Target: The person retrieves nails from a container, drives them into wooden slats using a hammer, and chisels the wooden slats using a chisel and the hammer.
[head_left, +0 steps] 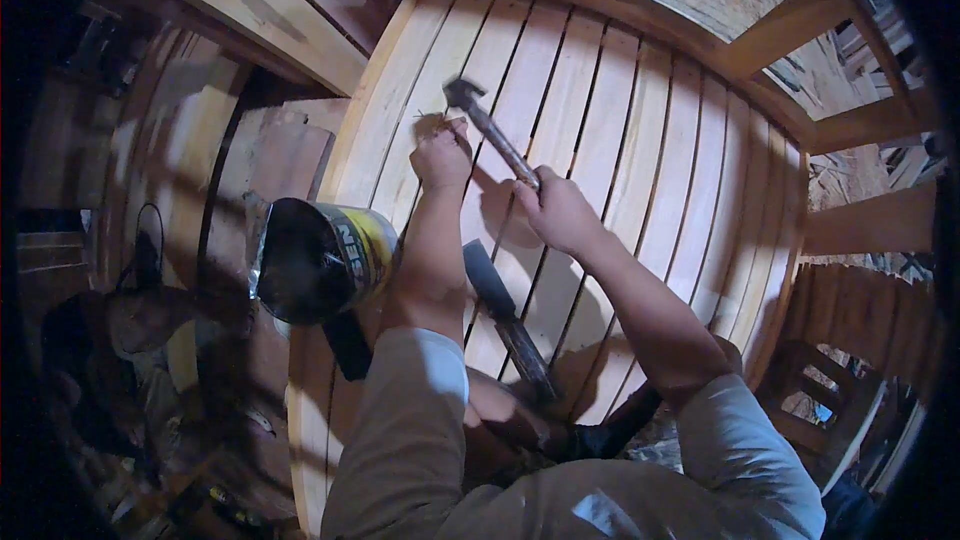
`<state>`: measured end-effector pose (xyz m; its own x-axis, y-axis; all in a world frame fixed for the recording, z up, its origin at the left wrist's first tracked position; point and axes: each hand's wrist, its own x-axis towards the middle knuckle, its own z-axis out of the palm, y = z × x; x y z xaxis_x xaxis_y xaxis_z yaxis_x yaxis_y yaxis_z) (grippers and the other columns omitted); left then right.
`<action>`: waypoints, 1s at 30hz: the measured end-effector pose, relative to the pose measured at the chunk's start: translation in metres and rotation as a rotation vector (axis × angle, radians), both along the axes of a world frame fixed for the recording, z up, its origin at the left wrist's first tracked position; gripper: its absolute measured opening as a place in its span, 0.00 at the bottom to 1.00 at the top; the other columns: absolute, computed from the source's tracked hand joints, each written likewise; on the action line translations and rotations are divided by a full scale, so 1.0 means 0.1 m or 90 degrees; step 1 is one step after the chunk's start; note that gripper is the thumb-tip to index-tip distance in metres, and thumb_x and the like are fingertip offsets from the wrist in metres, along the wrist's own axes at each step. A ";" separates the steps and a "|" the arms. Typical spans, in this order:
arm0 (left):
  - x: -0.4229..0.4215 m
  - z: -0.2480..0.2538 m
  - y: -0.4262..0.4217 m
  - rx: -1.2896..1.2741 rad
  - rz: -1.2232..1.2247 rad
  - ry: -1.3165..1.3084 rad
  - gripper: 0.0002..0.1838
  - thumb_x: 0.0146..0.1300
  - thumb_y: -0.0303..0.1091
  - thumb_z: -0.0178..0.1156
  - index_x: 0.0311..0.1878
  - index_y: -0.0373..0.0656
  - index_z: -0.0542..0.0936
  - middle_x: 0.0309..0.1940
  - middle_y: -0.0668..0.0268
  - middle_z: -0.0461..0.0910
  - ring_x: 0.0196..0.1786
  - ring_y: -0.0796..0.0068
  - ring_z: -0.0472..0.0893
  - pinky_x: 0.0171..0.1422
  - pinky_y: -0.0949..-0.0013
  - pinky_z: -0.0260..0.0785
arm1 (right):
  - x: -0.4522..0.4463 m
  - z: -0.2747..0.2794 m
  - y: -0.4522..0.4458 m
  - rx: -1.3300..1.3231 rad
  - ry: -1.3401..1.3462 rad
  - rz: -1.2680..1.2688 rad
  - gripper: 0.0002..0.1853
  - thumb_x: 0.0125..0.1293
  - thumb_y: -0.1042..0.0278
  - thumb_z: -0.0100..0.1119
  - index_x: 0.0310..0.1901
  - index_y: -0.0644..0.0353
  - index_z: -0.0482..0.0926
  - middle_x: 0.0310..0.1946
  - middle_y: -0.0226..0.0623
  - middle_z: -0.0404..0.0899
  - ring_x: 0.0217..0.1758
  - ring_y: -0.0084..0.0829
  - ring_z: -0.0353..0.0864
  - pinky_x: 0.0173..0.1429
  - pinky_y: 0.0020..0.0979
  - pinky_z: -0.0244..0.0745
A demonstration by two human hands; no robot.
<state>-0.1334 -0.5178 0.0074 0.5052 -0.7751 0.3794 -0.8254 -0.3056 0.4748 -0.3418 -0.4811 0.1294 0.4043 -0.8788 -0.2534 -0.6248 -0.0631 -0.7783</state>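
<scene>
My right hand is wrapped round the handle of a hammer, whose dark head is raised over the wooden slats. Close to the hammer head, my left hand is closed, with its fingertips low over the slats. Thin nails seem to poke out from its fingers; their number is unclear. Below my hands, a tool with a flat dark blade and a long round handle lies on the slats. A dark, open-mouthed container with a yellow label stands by my left forearm.
A wooden frame with rails runs along the far and right sides of the slats. Boards stand at the upper left. Wood scraps lie beyond the rails. Another person is in the shadow at the lower left.
</scene>
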 end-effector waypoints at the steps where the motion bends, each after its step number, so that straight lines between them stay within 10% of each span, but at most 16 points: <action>1: -0.02 0.09 -0.04 0.231 0.065 0.018 0.12 0.64 0.44 0.59 0.35 0.52 0.89 0.36 0.59 0.87 0.39 0.54 0.87 0.43 0.54 0.79 | 0.01 -0.03 -0.03 0.007 0.031 -0.005 0.24 0.71 0.51 0.52 0.41 0.73 0.76 0.31 0.65 0.80 0.40 0.62 0.83 0.48 0.53 0.77; 6: 0.13 0.34 0.17 0.003 -0.013 0.263 0.21 0.64 0.50 0.63 0.27 0.40 0.82 0.28 0.55 0.85 0.32 0.59 0.85 0.36 0.58 0.76 | -0.46 0.20 0.47 0.060 -0.113 -0.126 0.19 0.69 0.55 0.59 0.39 0.68 0.77 0.26 0.49 0.80 0.29 0.45 0.82 0.37 0.43 0.76; 10: -0.14 0.59 0.82 -0.286 0.074 1.309 0.30 0.74 0.59 0.49 0.18 0.51 0.65 0.14 0.73 0.61 0.18 0.77 0.59 0.20 0.68 0.52 | -0.90 0.31 0.78 0.279 -0.350 -0.192 0.09 0.64 0.66 0.66 0.39 0.62 0.78 0.23 0.26 0.75 0.23 0.17 0.71 0.28 0.25 0.67; 12: -0.59 0.99 1.08 -0.295 0.115 1.487 0.26 0.78 0.53 0.45 0.22 0.50 0.65 0.17 0.74 0.59 0.19 0.78 0.59 0.25 0.71 0.54 | -0.84 0.50 0.89 0.309 -0.309 -0.241 0.11 0.63 0.67 0.68 0.41 0.62 0.78 0.21 0.26 0.75 0.20 0.17 0.71 0.26 0.25 0.66; 30: -1.48 1.29 1.19 -0.185 -0.005 1.378 0.26 0.79 0.50 0.44 0.23 0.50 0.63 0.19 0.72 0.59 0.25 0.76 0.61 0.32 0.67 0.60 | -0.37 0.23 1.08 0.131 -0.286 -0.321 0.10 0.66 0.69 0.64 0.41 0.68 0.81 0.22 0.31 0.79 0.23 0.18 0.75 0.28 0.24 0.68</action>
